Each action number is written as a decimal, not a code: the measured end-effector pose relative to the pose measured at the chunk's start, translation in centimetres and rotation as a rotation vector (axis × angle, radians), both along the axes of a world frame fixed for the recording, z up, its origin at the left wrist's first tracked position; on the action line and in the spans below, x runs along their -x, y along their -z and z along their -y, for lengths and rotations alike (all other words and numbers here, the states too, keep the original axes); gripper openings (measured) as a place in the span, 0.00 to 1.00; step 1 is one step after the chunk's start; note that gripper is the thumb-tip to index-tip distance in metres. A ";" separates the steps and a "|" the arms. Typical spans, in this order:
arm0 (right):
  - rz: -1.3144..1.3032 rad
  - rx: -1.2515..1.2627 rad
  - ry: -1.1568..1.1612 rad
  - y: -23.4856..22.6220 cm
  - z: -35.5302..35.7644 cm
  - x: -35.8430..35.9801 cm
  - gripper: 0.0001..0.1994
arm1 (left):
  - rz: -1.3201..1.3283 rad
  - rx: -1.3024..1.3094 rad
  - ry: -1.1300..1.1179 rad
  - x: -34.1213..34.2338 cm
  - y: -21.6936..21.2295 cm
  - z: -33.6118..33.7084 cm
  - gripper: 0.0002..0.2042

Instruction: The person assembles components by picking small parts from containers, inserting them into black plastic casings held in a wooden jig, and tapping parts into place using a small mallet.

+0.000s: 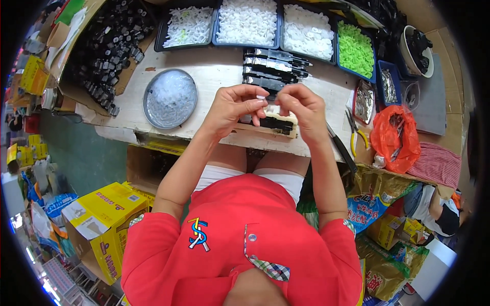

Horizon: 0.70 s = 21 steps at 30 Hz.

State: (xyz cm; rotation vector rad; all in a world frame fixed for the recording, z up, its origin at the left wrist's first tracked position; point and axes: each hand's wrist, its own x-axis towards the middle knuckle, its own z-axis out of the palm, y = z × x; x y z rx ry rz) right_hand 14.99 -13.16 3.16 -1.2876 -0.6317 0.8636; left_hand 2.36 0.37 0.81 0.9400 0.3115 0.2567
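Between the thumb and forefinger of my left hand (232, 108) is a small white plastic piece (261, 97). Close beside it, the fingers of my right hand (307, 108) are pinched together, and whatever is in them is too small to make out. Just below both hands, at the table's near edge, lies a cream-coloured block (293, 133) with a black plastic part (278, 125) set in it, partly covered by my fingers. Beyond my hands, several long black plastic assemblies (270, 69) with shiny faces lie in a row.
Trays of white pieces (247, 23) and a tray of green pieces (354, 50) line the back. A round dish (170, 99) of clear pieces sits left, near a box of black parts (109, 51). Right are yellow-handled pliers (360, 135), a red bag (390, 140) and a dark-handled tool (343, 150).
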 end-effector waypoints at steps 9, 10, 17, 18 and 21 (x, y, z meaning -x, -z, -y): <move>-0.063 -0.003 0.005 1.9 -1.5 1.7 0.05 | -0.084 -0.111 -0.070 1.0 0.6 0.4 0.11; -0.063 -0.002 0.004 2.0 -1.5 1.7 0.05 | -0.091 -0.128 -0.059 1.1 0.5 0.5 0.12; 0.166 0.067 -0.043 1.9 -1.5 1.7 0.05 | -0.063 -0.184 -0.057 1.1 0.5 0.7 0.15; 0.335 0.103 -0.073 2.0 -1.5 1.6 0.05 | -0.065 -0.184 -0.058 1.2 0.4 0.8 0.15; 0.490 0.083 -0.030 1.4 -1.5 2.0 0.03 | -0.118 -0.245 -0.099 1.5 0.3 1.0 0.14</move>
